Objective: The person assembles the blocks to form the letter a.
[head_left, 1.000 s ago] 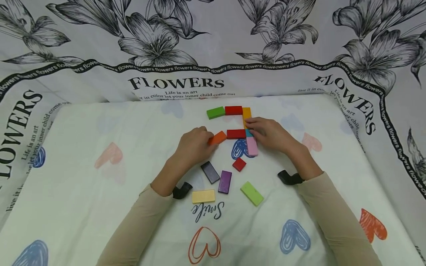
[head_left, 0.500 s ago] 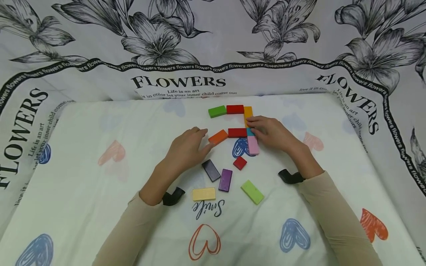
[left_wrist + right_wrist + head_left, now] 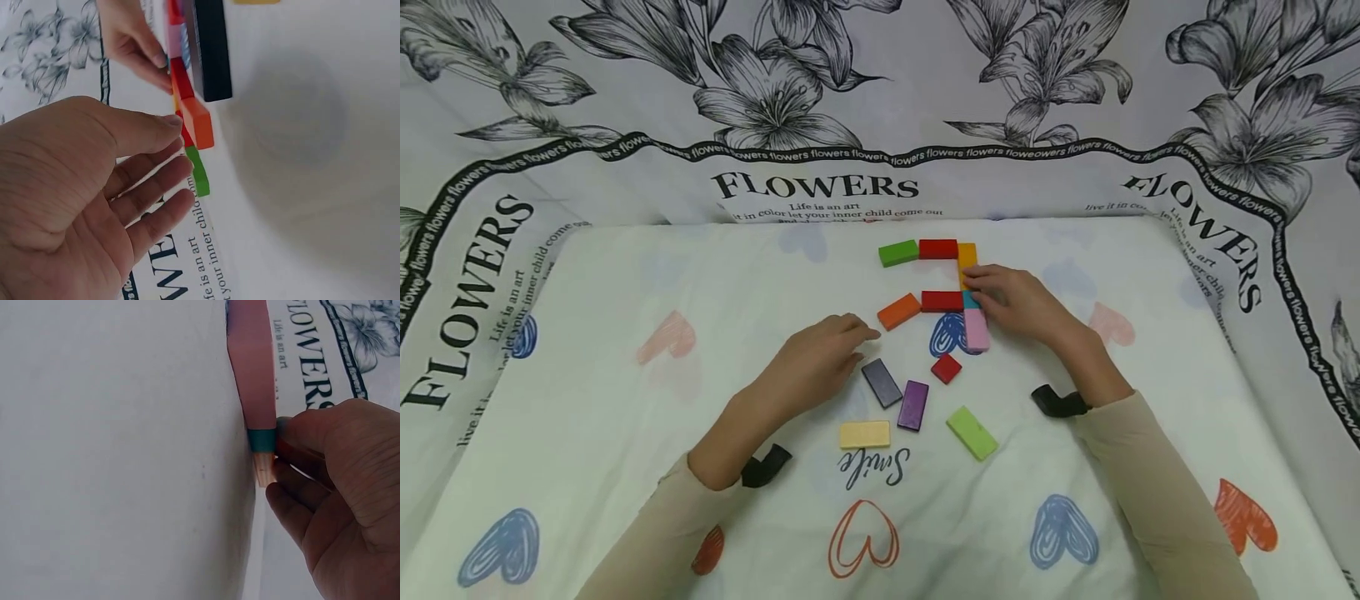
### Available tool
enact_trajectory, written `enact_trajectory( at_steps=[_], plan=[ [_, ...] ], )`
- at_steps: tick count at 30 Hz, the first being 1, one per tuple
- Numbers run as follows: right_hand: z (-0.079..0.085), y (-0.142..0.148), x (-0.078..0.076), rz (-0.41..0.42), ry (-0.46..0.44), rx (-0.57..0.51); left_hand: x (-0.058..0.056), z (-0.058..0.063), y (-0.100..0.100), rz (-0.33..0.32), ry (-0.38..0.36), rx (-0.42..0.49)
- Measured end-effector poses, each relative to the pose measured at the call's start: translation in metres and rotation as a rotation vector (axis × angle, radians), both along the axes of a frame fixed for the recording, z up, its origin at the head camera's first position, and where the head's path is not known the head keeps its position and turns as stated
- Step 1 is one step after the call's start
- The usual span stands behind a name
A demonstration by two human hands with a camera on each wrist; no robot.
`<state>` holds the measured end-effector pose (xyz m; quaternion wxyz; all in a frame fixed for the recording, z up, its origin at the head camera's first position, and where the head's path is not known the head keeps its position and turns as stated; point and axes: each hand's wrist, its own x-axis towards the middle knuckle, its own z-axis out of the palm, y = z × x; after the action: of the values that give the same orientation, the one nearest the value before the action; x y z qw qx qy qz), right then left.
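In the head view my left hand [image 3: 812, 367] hovers with fingers loosely extended, holding nothing. A dark grey block [image 3: 882, 383] lies near its fingertips, and an orange block [image 3: 899, 312] sits a little beyond. My right hand [image 3: 1026, 302] touches the row of blocks with fingertips by the yellow-orange block [image 3: 967, 260] and thumb at the teal block [image 3: 971, 300]. Below the teal one is a pink block [image 3: 977, 331]. Red blocks [image 3: 938, 249] [image 3: 942, 302] extend leftward from this column; a green block [image 3: 898, 253] ends the upper arm. The right wrist view shows the thumb against the teal block [image 3: 262, 440].
Loose on the heart-printed white cloth [image 3: 760, 533] lie a small red block [image 3: 946, 369], a purple block [image 3: 913, 406], a pale yellow block [image 3: 864, 434] and a lime green block [image 3: 972, 433]. A flower-printed cloth [image 3: 820, 100] borders the back.
My left hand has let go of the orange block and moved back toward the dark grey block. The right hand stays at the row. The whole view has shifted slightly.
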<state>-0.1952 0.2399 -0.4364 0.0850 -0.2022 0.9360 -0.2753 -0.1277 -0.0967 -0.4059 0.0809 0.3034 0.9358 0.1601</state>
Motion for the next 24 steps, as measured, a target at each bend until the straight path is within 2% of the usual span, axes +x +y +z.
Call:
enact_trajectory(
  at_steps=[5,8,12,18,24],
  plan=[
    [-0.001,0.006,0.005,-0.04,-0.019,0.021,0.009,-0.008,0.005,-0.145,0.011,-0.037],
    [-0.002,0.007,0.006,-0.044,-0.024,0.01,0.013,-0.01,0.008,-0.199,0.025,-0.086],
    [-0.003,0.007,0.004,-0.034,-0.015,-0.007,0.017,-0.011,0.009,-0.252,0.081,-0.148],
    [-0.004,0.006,0.003,-0.022,-0.009,-0.015,0.021,-0.009,0.008,-0.269,0.095,-0.159],
    [-0.002,0.002,0.002,-0.012,0.001,-0.012,0.021,-0.01,0.002,-0.216,0.113,-0.119]
  ],
)
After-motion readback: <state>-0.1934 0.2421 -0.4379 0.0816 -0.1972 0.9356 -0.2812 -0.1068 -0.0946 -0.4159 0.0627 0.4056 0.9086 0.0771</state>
